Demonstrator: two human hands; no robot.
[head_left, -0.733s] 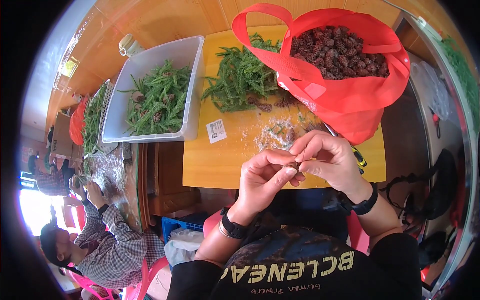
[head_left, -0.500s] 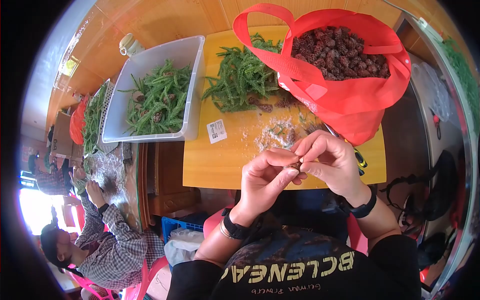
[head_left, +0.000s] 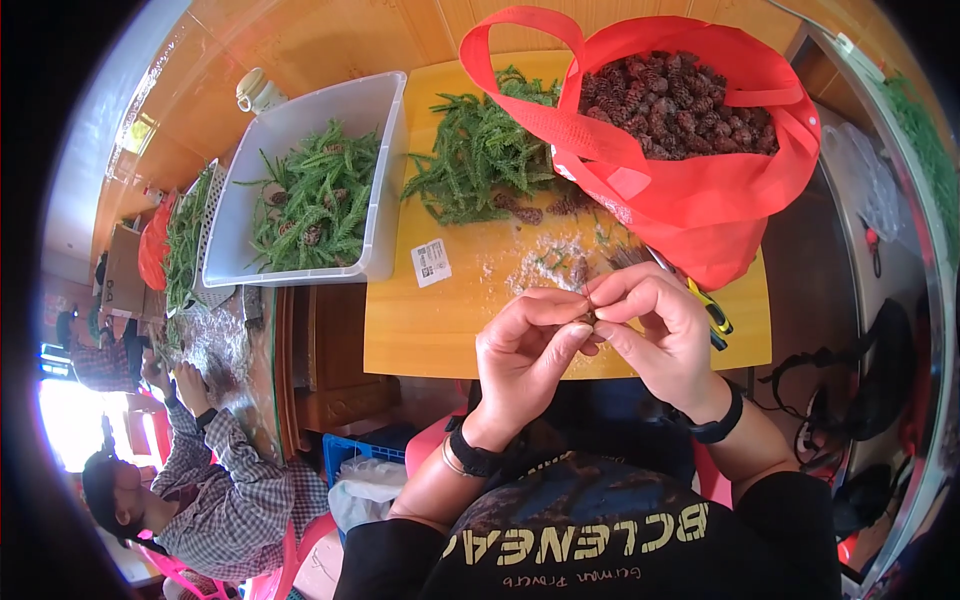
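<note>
L hand (head_left: 528,348) pinches a small brown thing (head_left: 589,317) btwn thumb + index tips, no real gap left; fingertips hide most of it, so can't tell its exact shape. It sits right at the L thumb tip, where both hands meet, above the yellow table (head_left: 440,335) nr its front edge. R hand (head_left: 658,325) has hold of the same thing, thumb + index tips nearly touching, other fingers curled. Wrists, each w/ a black band, angle inward; forearms rise from below, L palm tilted up a bit.

Just beyond the fingers: white flecks (head_left: 540,268) scattered on the tabletop. R of those, a yellow-and-black tool (head_left: 716,314) by the red bag (head_left: 700,220), full of brown cones (head_left: 680,110). Green sprigs (head_left: 480,170) pile L of bag; clear tub (head_left: 392,200) w/ more greenery further L.
</note>
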